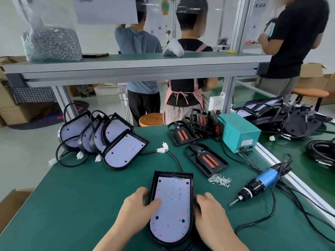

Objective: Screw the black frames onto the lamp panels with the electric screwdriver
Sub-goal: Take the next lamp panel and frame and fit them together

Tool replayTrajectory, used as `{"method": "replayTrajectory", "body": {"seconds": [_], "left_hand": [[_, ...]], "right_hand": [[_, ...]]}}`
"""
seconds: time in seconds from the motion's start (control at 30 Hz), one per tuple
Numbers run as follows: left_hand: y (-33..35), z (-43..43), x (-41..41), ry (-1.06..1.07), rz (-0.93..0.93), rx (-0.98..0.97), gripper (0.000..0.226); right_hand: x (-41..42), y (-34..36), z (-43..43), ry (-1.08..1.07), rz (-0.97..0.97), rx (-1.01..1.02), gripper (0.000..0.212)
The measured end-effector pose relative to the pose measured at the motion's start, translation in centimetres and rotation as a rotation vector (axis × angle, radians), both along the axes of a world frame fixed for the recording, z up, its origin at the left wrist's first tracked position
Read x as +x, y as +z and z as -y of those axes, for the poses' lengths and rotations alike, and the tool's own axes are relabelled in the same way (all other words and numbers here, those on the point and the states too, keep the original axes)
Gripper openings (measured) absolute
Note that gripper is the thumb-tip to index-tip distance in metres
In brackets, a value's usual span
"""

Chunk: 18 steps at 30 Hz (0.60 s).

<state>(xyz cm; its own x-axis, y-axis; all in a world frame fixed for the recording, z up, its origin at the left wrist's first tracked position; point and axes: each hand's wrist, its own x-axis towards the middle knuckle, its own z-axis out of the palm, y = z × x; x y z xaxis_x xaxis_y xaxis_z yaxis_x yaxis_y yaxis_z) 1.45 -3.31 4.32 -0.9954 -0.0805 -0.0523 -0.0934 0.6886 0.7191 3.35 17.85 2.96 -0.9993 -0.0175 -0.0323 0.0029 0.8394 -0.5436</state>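
A lamp panel (172,201) with a white LED board in a black housing lies flat on the green table in front of me. My left hand (139,205) grips its left edge, thumb resting on the board. My right hand (208,209) holds its right edge with curled fingers. The blue-and-black electric screwdriver (261,183) lies on the table to the right, untouched. A small pile of screws (220,180) sits between it and the panel. A black frame with orange inserts (206,159) lies just behind the screws.
Several more lamp panels (101,138) lean stacked at the back left, with cables and white plugs. More black frames (192,129) stand beside a teal power box (239,133). Cables trail at the right. A bag of screws (52,44) sits on the shelf. Three people stand behind.
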Motion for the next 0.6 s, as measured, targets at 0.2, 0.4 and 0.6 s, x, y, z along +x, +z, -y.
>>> {"method": "replayTrajectory", "body": {"seconds": [0.2,0.4,0.6], "left_hand": [[-1.2,-0.7,-2.4,0.041,0.046,0.238,0.034],[-1.6,-0.9,-3.1,0.087,0.066,0.267,0.025],[-0.4,-0.8,-3.6,0.069,0.250,0.344,0.030]], "right_hand": [[-5.9,3.1,-4.2,-0.184,-0.245,-0.064,0.020],[-14.6,4.5,-10.8,-0.370,0.077,0.230,0.027],[-17.0,3.0,-11.1,-0.412,0.155,0.217,0.010]]}}
